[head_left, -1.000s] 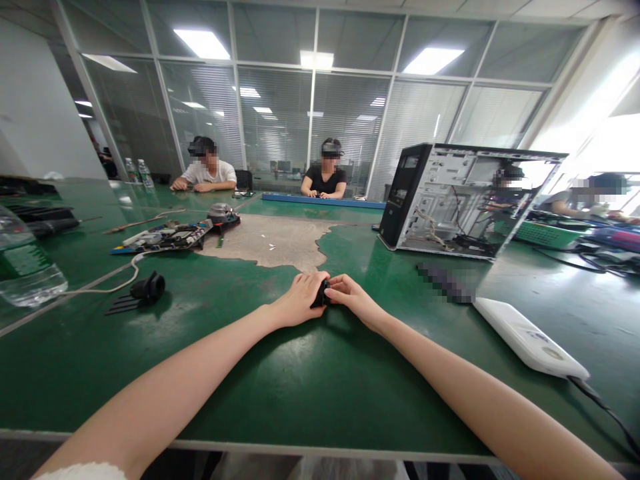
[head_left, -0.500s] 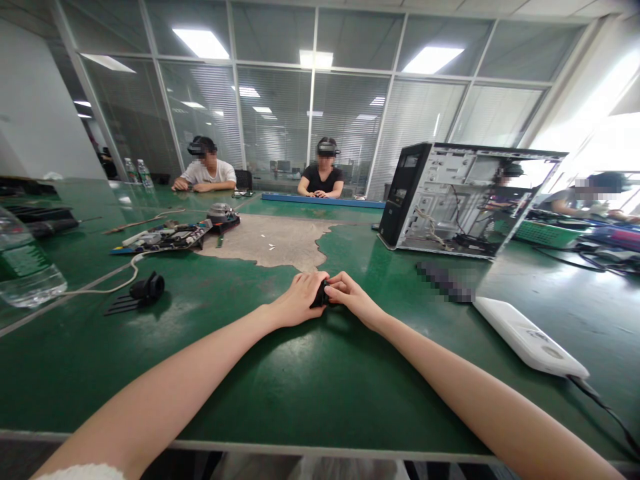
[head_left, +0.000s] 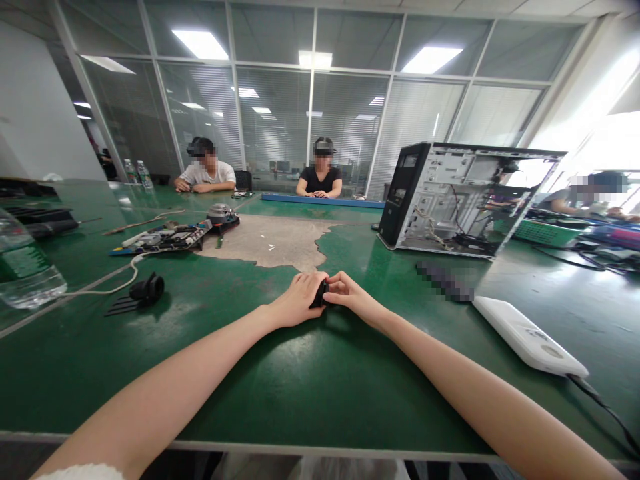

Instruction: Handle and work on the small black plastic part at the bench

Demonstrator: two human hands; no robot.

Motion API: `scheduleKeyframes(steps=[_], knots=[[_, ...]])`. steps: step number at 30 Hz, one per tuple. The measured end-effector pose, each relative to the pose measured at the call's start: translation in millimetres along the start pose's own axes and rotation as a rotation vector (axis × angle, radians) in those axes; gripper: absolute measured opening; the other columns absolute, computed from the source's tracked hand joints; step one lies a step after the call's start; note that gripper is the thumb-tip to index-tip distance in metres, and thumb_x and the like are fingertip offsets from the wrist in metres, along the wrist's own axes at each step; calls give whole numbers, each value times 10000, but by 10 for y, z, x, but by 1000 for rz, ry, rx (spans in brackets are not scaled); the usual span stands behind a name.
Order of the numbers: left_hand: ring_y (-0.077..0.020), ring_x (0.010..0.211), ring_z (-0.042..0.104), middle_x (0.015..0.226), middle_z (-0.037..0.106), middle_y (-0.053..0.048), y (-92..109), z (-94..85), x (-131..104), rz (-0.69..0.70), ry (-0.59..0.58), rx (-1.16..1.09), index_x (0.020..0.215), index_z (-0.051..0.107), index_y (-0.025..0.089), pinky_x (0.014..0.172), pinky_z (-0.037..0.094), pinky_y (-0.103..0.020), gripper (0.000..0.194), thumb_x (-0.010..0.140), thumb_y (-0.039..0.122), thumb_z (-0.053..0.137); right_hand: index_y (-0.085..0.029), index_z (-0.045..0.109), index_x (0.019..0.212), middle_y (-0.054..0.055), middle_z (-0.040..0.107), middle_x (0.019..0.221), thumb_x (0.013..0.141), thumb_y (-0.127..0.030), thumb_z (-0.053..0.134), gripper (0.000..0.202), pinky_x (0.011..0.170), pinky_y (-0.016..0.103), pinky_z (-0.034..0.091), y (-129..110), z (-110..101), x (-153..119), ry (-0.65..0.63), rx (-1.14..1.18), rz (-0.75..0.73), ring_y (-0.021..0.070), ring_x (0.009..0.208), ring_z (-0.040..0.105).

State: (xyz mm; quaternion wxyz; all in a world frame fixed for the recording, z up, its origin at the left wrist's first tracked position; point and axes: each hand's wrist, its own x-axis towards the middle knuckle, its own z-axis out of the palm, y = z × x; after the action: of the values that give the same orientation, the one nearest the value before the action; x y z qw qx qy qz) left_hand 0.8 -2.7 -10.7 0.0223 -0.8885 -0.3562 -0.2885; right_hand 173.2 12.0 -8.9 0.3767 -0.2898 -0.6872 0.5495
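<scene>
A small black part (head_left: 319, 297) sits low over the green table (head_left: 300, 393), between my two hands; much of it is hidden by fingers. My left hand (head_left: 296, 301) is closed around it from the left, the back of the hand facing up. From the right, my right hand (head_left: 353, 295) pinches at the part's edge with thumb and fingertips. Off to the left lies a black piece with a round end and several long prongs (head_left: 145, 291), apart from both hands.
A circuit board (head_left: 173, 237) and a water bottle (head_left: 30, 267) are on the left. An open computer case (head_left: 400, 200) stands at the right. Nearer are a white power bank (head_left: 530, 337) with a cable and a blurred-out dark object (head_left: 445, 281). Several people sit around the table.
My right hand's fingers have shifted slightly at the black part's edge. My left hand and the things on the table stay about where they were.
</scene>
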Motion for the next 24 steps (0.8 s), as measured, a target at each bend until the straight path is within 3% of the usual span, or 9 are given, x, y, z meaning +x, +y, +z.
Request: scheduleKeyframes(steps=[9, 17, 24], knots=[[-231, 1022, 431, 1090, 457, -77, -13, 8, 3, -2, 3, -9, 1155, 280, 190, 889, 309, -398, 556, 679, 228, 563, -206, 468, 844, -14, 573, 771, 711, -412, 562, 262, 680, 276, 428, 54, 20, -5, 109, -57, 5, 111, 711, 540], [-236, 1026, 432, 1095, 458, -81, 5, 7, 3, -18, -2, -5, 1153, 283, 185, 889, 305, -403, 573, 661, 215, 575, -198, 464, 900, -3, 560, 789, 693, -386, 587, 305, 679, 281, 437, 95, 16, 31, 154, -81, 46, 113, 717, 535], [-238, 1030, 440, 1108, 456, -80, 15, -3, 6, -26, 5, -17, 1159, 272, 196, 885, 314, -405, 568, 671, 216, 562, -218, 440, 843, -28, 573, 757, 629, -321, 656, 321, 703, 299, 430, 12, 8, 1, 64, -41, 1, 116, 712, 544]])
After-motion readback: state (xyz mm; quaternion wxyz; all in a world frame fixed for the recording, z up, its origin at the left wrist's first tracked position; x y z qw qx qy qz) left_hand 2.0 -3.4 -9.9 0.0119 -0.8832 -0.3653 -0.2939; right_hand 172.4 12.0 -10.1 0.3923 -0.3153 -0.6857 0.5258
